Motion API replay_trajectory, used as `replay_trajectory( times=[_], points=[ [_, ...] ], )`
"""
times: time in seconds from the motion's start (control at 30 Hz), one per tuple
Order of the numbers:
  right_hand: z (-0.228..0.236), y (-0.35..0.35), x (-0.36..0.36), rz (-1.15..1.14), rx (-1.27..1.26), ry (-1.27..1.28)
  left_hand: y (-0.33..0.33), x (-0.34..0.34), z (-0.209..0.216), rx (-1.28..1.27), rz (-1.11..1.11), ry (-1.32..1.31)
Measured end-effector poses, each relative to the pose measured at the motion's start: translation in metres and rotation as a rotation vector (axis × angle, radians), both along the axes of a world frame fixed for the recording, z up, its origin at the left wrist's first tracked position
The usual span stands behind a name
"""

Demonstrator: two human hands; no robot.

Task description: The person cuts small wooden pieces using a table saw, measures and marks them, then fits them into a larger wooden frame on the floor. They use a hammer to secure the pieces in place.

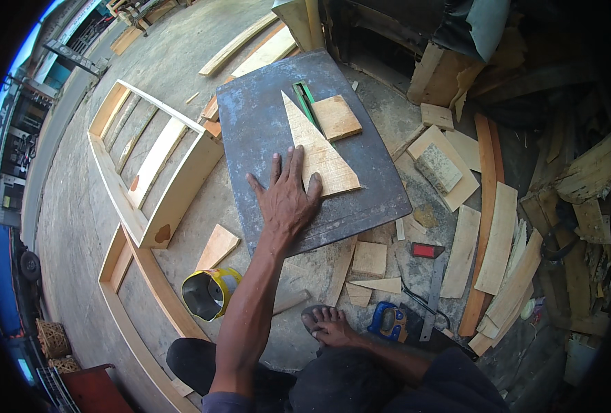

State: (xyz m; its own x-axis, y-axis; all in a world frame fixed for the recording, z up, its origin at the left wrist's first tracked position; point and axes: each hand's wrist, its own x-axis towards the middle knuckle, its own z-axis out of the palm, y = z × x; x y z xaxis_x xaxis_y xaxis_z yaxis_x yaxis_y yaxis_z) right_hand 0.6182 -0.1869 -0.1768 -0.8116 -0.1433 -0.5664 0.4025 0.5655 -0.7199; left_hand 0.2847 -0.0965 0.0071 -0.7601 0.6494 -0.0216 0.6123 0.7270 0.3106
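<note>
From here, I see the left hand (288, 203) palm down with its fingers spread apart, clamped on nothing. Its thumb rests on the pale triangular wooden wedge (324, 162), which lies flat just right of the hand, and the forefinger touches its long left edge. Even, flat pressure on the broad end should steady it best, I'd say, with fingertips clear of that edge. Beyond the fingertips, a narrow green-edged tool (305, 100) lies beside a pale square wooden block (336, 118). A scuffed blue-grey board (250, 110) underlies everything. Well behind the left hand, the right hand (340, 332) is low near a blue-handled tool (387, 321); whether it grasps anything I cannot tell.
</note>
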Motion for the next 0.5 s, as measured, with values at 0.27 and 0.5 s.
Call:
replay_trajectory(
  times=[0.27, 0.5],
  points=[
    [0.0005, 0.0002, -0.0008, -0.043, -0.031, -0.020, 0.0007, -0.0028, -0.0033, 0.026, -0.002, 0.021],
    [-0.0011, -0.0007, 0.0002, -0.032, -0.004, -0.011, 0.0011, -0.0044, -0.0034, 0.020, -0.004, 0.027]
  ],
)
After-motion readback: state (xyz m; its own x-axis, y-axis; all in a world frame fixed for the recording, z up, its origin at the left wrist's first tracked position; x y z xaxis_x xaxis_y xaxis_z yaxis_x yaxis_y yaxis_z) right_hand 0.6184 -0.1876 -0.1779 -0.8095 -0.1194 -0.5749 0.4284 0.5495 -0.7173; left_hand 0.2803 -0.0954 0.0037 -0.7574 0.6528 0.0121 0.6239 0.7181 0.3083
